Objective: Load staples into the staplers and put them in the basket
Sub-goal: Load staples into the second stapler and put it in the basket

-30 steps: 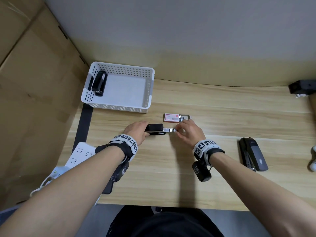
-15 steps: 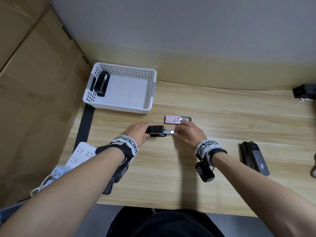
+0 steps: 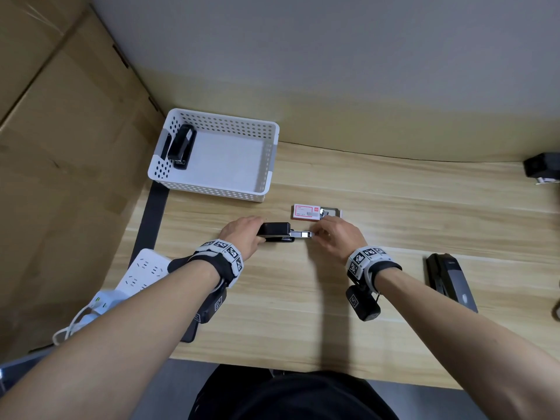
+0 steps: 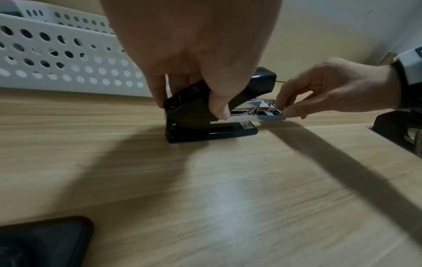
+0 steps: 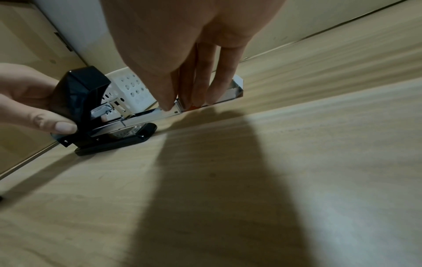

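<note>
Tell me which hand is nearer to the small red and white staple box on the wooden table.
Right. The right hand lies just in front of the small red and white staple box, fingertips beside it. The left hand grips the black stapler, farther left.

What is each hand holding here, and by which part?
Left hand grips the black stapler by its rear body. Right hand pinches the front end of its pulled-out metal staple tray.
</note>
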The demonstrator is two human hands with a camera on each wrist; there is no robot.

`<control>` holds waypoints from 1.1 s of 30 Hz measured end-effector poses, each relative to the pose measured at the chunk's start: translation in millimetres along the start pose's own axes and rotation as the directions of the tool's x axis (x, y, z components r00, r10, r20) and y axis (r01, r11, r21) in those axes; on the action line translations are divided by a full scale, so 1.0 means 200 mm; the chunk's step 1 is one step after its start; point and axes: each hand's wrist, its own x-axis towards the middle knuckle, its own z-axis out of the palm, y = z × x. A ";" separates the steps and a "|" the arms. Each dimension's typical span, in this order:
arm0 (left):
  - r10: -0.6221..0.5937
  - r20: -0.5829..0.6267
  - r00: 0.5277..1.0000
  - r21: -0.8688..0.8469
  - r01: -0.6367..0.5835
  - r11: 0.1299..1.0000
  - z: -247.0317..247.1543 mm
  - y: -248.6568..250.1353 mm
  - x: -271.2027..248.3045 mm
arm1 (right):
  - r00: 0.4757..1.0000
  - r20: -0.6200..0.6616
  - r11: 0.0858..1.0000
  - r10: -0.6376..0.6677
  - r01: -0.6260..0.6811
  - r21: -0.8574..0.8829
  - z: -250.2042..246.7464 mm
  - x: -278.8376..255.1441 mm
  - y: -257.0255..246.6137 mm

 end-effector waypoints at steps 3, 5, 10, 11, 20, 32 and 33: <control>-0.001 0.004 1.000 0.000 0.001 1.000 -0.01 0.01 0.00 | 1.000 0.003 1.000 0.014 -0.014 -0.003 0.00 0.00 -0.01; -0.001 0.005 1.000 -0.003 0.001 1.000 -0.01 0.01 -0.01 | 0.999 0.018 0.999 0.039 -0.039 0.008 0.00 -0.01 -0.01; 0.002 0.000 1.000 -0.011 -0.002 1.000 -0.01 0.01 -0.01 | 0.996 -0.039 0.997 0.075 -0.074 0.033 0.01 -0.05 0.00; 0.005 -0.002 1.000 -0.009 -0.005 1.000 -0.02 0.01 -0.01 | 0.997 -0.042 0.998 0.063 -0.062 0.013 0.01 -0.06 0.00; 0.002 0.014 1.000 -0.007 -0.002 1.000 -0.03 0.02 -0.02 | 0.999 0.018 0.998 0.041 -0.041 0.044 0.01 -0.03 -0.04; 0.003 0.007 1.000 -0.014 -0.003 1.000 -0.01 0.00 -0.01 | 0.928 -0.229 0.942 0.294 -0.322 -0.091 -0.11 0.09 0.10; 0.002 0.008 1.000 -0.016 -0.002 1.000 -0.01 0.00 -0.01 | 0.936 -0.216 0.940 0.279 -0.312 -0.138 -0.12 0.10 0.11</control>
